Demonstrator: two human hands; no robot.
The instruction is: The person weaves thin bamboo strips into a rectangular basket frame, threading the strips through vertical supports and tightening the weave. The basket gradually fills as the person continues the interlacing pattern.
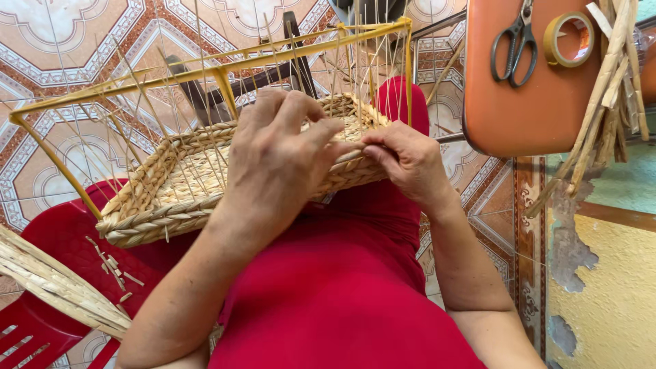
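A half-woven straw basket (160, 198) rests on my lap, tilted, with thin upright stakes rising inside a yellow metal frame (225, 65). My left hand (277, 160) lies over the near wall of the basket, fingers curled and pressing the woven strands. My right hand (403, 157) pinches a strand at the near rim, fingertips touching those of the left hand. The rim under both hands is hidden.
An orange stool seat (536, 102) at the upper right carries black scissors (514, 44) and a roll of tape (568, 39). Dried fibre strips (605, 96) hang beside it. More straw (55, 287) lies on a red plastic chair (61, 236) at lower left. Patterned tile floor below.
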